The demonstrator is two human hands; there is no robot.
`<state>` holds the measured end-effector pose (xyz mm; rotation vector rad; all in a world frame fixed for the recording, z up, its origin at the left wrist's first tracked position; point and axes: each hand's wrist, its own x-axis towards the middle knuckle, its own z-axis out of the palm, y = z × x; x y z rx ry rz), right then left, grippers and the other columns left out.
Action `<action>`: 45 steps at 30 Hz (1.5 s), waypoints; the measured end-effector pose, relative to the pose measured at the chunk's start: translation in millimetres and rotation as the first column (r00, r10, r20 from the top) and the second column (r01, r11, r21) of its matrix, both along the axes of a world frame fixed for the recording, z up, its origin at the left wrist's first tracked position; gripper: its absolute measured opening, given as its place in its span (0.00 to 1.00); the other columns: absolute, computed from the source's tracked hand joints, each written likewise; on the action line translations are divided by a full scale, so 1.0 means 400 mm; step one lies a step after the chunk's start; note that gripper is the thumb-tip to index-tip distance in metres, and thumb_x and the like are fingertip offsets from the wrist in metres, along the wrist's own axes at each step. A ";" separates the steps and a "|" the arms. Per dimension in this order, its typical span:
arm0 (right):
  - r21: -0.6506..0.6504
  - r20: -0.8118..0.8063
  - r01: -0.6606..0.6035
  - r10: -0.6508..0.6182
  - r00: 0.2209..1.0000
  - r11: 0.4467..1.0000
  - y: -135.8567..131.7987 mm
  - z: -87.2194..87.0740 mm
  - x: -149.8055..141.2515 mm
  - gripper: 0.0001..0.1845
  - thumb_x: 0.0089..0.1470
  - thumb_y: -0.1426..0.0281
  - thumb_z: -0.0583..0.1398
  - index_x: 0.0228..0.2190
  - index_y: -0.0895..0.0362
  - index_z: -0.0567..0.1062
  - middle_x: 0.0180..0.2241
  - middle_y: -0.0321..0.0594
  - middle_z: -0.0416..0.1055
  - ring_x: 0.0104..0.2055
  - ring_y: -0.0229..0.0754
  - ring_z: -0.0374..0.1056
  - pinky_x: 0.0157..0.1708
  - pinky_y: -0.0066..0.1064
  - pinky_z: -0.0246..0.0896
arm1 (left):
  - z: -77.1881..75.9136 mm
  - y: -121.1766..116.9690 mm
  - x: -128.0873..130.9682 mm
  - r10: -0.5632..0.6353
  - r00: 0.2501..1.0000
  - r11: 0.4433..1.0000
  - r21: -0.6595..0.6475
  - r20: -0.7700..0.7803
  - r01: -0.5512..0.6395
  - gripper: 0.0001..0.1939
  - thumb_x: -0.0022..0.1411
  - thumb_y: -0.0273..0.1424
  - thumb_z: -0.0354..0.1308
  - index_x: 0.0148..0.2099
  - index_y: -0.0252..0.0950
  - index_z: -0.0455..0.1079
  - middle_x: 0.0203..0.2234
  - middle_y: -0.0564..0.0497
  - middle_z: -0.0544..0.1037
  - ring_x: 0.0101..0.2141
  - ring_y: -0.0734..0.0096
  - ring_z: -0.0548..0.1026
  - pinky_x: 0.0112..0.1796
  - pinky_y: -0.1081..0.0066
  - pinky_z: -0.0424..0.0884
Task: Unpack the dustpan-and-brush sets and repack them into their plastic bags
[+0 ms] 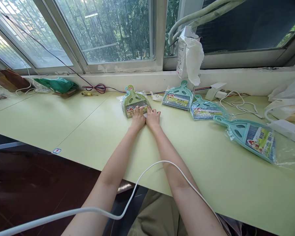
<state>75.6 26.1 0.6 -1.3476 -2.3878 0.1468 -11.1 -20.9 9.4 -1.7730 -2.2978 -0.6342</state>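
Observation:
Both arms stretch forward across a pale green table (88, 131). My left hand (138, 117) and my right hand (152, 117) lie side by side, fingers stretched out flat. Their fingertips rest on the near edge of a green dustpan-and-brush set (134, 100) wrapped in clear plastic. Neither hand grips it.
Three teal dustpan sets in plastic lie to the right: one (178, 96), another (205, 109), and the nearest (252, 136). A white bag (190, 54) hangs at the window. Cables, a charger (215, 90) and a green bag (56, 84) line the sill. A white cord (147, 168) crosses my arms.

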 end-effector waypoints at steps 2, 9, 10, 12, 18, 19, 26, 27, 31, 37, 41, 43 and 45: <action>-0.007 0.004 -0.001 0.001 1.000 1.000 0.000 0.001 0.001 0.27 0.61 0.68 0.46 0.60 0.62 0.60 0.65 0.53 0.52 0.58 0.54 0.55 0.53 0.50 0.48 | 0.004 0.000 -0.001 0.029 0.999 0.999 -0.012 -0.029 -0.030 0.26 0.57 0.22 0.47 0.59 0.32 0.59 0.57 0.35 0.62 0.57 0.50 0.60 0.58 0.46 0.52; -0.021 0.005 -0.003 0.003 1.000 1.000 0.003 0.000 0.001 0.29 0.60 0.75 0.41 0.61 0.62 0.59 0.66 0.51 0.51 0.58 0.53 0.55 0.54 0.50 0.47 | -0.008 0.003 0.026 0.214 0.969 0.968 -0.107 -0.126 -0.228 0.25 0.63 0.22 0.37 0.59 0.27 0.63 0.59 0.29 0.60 0.60 0.44 0.59 0.58 0.41 0.49; -0.022 0.000 -0.002 0.002 1.000 1.000 0.002 0.000 0.001 0.29 0.60 0.76 0.40 0.61 0.61 0.60 0.66 0.50 0.51 0.58 0.53 0.56 0.54 0.50 0.47 | -0.011 0.003 0.033 0.219 0.966 0.962 -0.133 -0.140 -0.238 0.27 0.64 0.22 0.36 0.61 0.27 0.62 0.61 0.29 0.59 0.61 0.44 0.58 0.59 0.41 0.48; -0.025 -0.007 0.003 -0.003 1.000 1.000 0.001 0.002 0.002 0.30 0.60 0.75 0.40 0.61 0.60 0.60 0.66 0.49 0.51 0.58 0.53 0.56 0.54 0.51 0.47 | -0.013 0.001 0.042 0.225 0.961 0.951 -0.181 -0.158 -0.252 0.28 0.65 0.23 0.35 0.65 0.26 0.58 0.63 0.30 0.56 0.62 0.44 0.56 0.59 0.42 0.47; -0.023 -0.009 -0.002 0.002 1.000 1.000 -0.005 0.008 0.005 0.30 0.60 0.75 0.40 0.61 0.61 0.59 0.66 0.50 0.51 0.58 0.54 0.56 0.54 0.51 0.47 | -0.003 -0.006 0.044 0.234 0.953 0.932 -0.235 -0.194 -0.276 0.29 0.66 0.26 0.35 0.68 0.26 0.52 0.65 0.29 0.52 0.64 0.43 0.53 0.59 0.41 0.49; -0.026 -0.009 0.000 0.000 1.000 1.000 -0.005 0.008 0.004 0.30 0.60 0.75 0.40 0.62 0.61 0.59 0.66 0.50 0.51 0.58 0.53 0.56 0.54 0.50 0.47 | -0.001 -0.006 0.044 0.227 0.954 0.932 -0.239 -0.196 -0.271 0.29 0.66 0.26 0.35 0.68 0.26 0.53 0.65 0.29 0.51 0.64 0.42 0.52 0.58 0.41 0.49; -0.029 -0.021 0.007 -0.008 1.000 1.000 -0.004 0.006 0.004 0.29 0.60 0.74 0.42 0.61 0.61 0.59 0.66 0.50 0.50 0.58 0.53 0.56 0.55 0.51 0.47 | 0.006 -0.011 0.037 0.220 0.961 0.935 -0.245 -0.166 -0.257 0.29 0.66 0.29 0.39 0.68 0.31 0.55 0.66 0.31 0.50 0.65 0.39 0.49 0.59 0.38 0.44; -0.027 -0.021 0.006 -0.007 1.000 1.000 -0.004 0.005 0.004 0.29 0.60 0.72 0.43 0.62 0.62 0.59 0.66 0.51 0.49 0.58 0.53 0.56 0.55 0.51 0.47 | 0.006 -0.012 0.035 0.225 0.962 0.934 -0.246 -0.155 -0.258 0.29 0.66 0.30 0.40 0.68 0.33 0.55 0.66 0.32 0.49 0.65 0.39 0.48 0.59 0.38 0.44; -0.032 -0.003 0.000 0.000 1.000 0.999 0.000 0.003 0.005 0.30 0.60 0.65 0.47 0.62 0.61 0.58 0.67 0.51 0.48 0.59 0.54 0.55 0.55 0.51 0.47 | 0.003 -0.013 0.027 0.231 0.967 0.941 -0.228 -0.107 -0.250 0.29 0.65 0.32 0.44 0.68 0.37 0.55 0.67 0.35 0.47 0.65 0.38 0.46 0.58 0.36 0.46; -0.043 0.004 0.000 0.000 1.000 0.999 0.005 0.000 0.002 0.30 0.60 0.69 0.46 0.62 0.61 0.58 0.67 0.51 0.48 0.59 0.53 0.55 0.55 0.51 0.47 | 0.004 -0.024 0.006 0.218 0.969 0.947 -0.217 -0.116 -0.239 0.28 0.66 0.36 0.44 0.67 0.44 0.56 0.68 0.38 0.48 0.65 0.40 0.47 0.57 0.32 0.38; -0.040 -0.008 0.002 -0.002 1.000 0.999 0.007 -0.003 0.001 0.30 0.59 0.72 0.44 0.62 0.59 0.58 0.66 0.50 0.50 0.59 0.53 0.55 0.55 0.51 0.47 | 0.010 -0.033 -0.012 0.223 0.968 0.948 -0.204 -0.117 -0.243 0.26 0.67 0.40 0.43 0.66 0.49 0.58 0.68 0.39 0.47 0.65 0.37 0.46 0.55 0.28 0.36; -0.040 -0.010 0.001 -0.002 1.000 0.999 0.008 -0.004 0.001 0.30 0.59 0.72 0.44 0.62 0.59 0.58 0.66 0.50 0.50 0.59 0.53 0.55 0.56 0.51 0.46 | 0.013 -0.036 -0.016 0.221 0.970 0.949 -0.209 -0.098 -0.237 0.25 0.67 0.41 0.43 0.65 0.49 0.59 0.68 0.40 0.47 0.65 0.37 0.45 0.55 0.29 0.36; -0.046 -0.007 -0.001 0.001 1.000 0.999 0.009 -0.004 0.001 0.30 0.59 0.72 0.45 0.62 0.60 0.58 0.66 0.50 0.50 0.59 0.53 0.54 0.56 0.51 0.46 | 0.014 -0.038 -0.018 0.214 0.973 0.950 -0.214 -0.087 -0.228 0.26 0.67 0.42 0.44 0.66 0.50 0.58 0.68 0.40 0.46 0.66 0.39 0.45 0.56 0.31 0.36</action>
